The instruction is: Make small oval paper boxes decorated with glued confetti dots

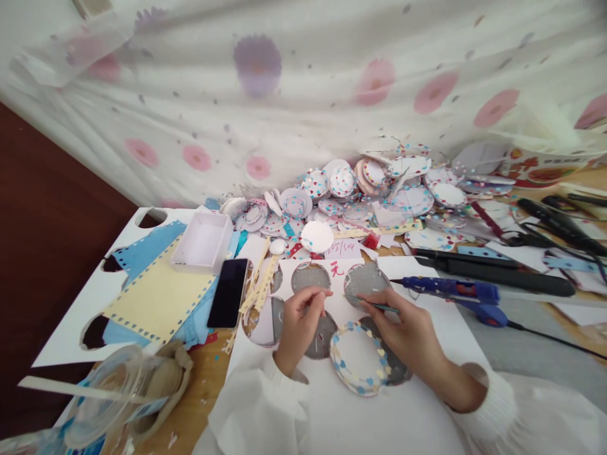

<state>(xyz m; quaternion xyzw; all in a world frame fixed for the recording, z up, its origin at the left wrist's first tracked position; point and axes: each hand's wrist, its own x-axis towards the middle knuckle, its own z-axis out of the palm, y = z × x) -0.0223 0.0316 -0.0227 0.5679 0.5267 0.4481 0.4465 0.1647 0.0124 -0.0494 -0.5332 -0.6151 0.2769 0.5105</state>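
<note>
My left hand point(303, 322) hovers over a white sheet point(393, 420) with round cut-outs. Its thumb and forefinger are pinched together; whatever they may hold is too small to make out. In my right hand point(412, 332) is a slim dark green tool that looks like tweezers point(386, 308), its tip pointing left toward the other hand. Below and between both hands lies a white paper disc point(359, 357), ringed with small blue, cream and yellow hearts. Grey surface shows through the holes of the sheet.
A heap of decorated discs point(341, 180) lies along the curtain point(322, 95). Leftward are a phone point(228, 294), a white tray point(203, 243), punched yellow paper point(159, 291) and a plastic cup point(111, 392). A blue glue gun point(450, 289) with a cord and a black straightener-like tool point(502, 273) lie rightward.
</note>
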